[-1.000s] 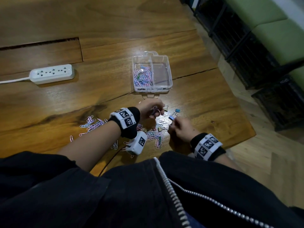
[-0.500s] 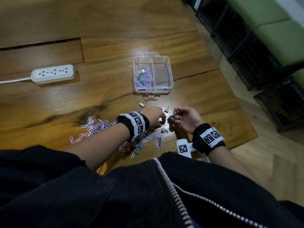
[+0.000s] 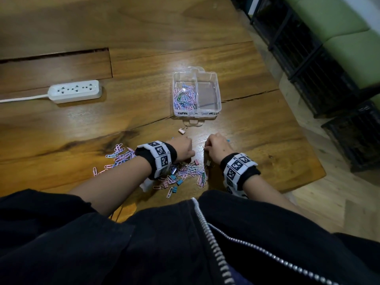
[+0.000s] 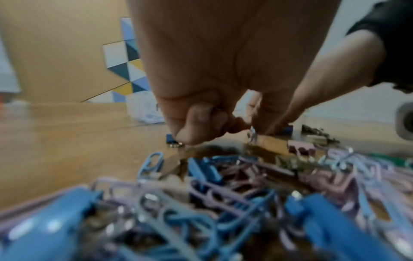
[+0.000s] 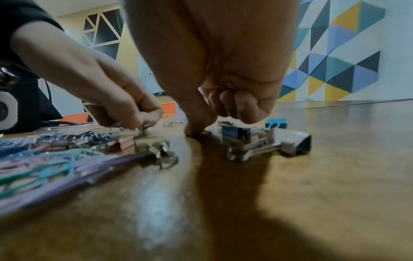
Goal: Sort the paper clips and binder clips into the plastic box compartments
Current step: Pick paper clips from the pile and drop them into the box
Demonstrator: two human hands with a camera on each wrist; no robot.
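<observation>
My left hand (image 3: 183, 148) is down on the wooden table (image 3: 257, 140) at the far edge of a mixed pile of paper clips and binder clips (image 3: 188, 174). In the left wrist view its fingers (image 4: 196, 123) are curled, pinching a binder clip's wire handles against the wood. My right hand (image 3: 216, 146) is just beside it, one fingertip (image 5: 196, 129) pressed on the table, the other fingers curled round something metallic in the palm. Loose binder clips (image 5: 245, 137) lie next to it. The clear plastic box (image 3: 218, 109) stands beyond, pastel paper clips (image 3: 185, 98) in its left compartment.
A pink binder clip (image 3: 182, 130) lies alone just before the box. More paper clips (image 3: 120, 155) are spread to the left of my left wrist. A white power strip (image 3: 75, 91) sits far left. The table's right edge (image 3: 304, 153) drops to the floor.
My right hand has turned from palm-up to palm-down and come down onto the table. My left hand has stayed at the pile, now closer to the right hand.
</observation>
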